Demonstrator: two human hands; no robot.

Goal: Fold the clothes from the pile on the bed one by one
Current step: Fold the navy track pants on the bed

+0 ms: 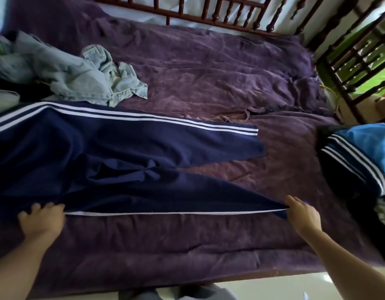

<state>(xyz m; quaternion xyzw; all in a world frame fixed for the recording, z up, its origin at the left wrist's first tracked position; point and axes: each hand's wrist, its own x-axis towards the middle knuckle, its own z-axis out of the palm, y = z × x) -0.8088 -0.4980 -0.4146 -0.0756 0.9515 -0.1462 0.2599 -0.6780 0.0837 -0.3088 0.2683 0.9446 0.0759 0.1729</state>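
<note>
Nearest you: your left hand (42, 218) and right hand (302, 214), both on the near edge of the navy pants (113, 161). The left hand's fingers are curled over the cloth at the upper part of the near leg. The right hand's fingers are closed on the same leg at its cuff end, the fingertips hidden in the fabric. Between the two hands the edge is pulled straight, its stripe showing only as a thin white line.

The pants lie lengthwise across the bed (209, 252), waist end running off the left of the view, the legs spread apart in a narrow V. The far leg lies flat — three white stripes up, cuff (251, 137) pointing right. A knot of creases sits where the legs meet.

Step in hand, by judgement: the first fold, one leg onto the other. The next move calls for lifting both grips together and carrying the near leg away from you onto the far one, cuff to cuff and stripe to stripe, then smoothing the creases — keep the edge taut or it will sag midway.

Outward: the pile (83, 76) of denim and other clothes at far left, just beyond the pants; a dark striped bundle (358, 163) with blue cloth at the right, folded or not you cannot tell; a wooden rail (226, 16) behind.
</note>
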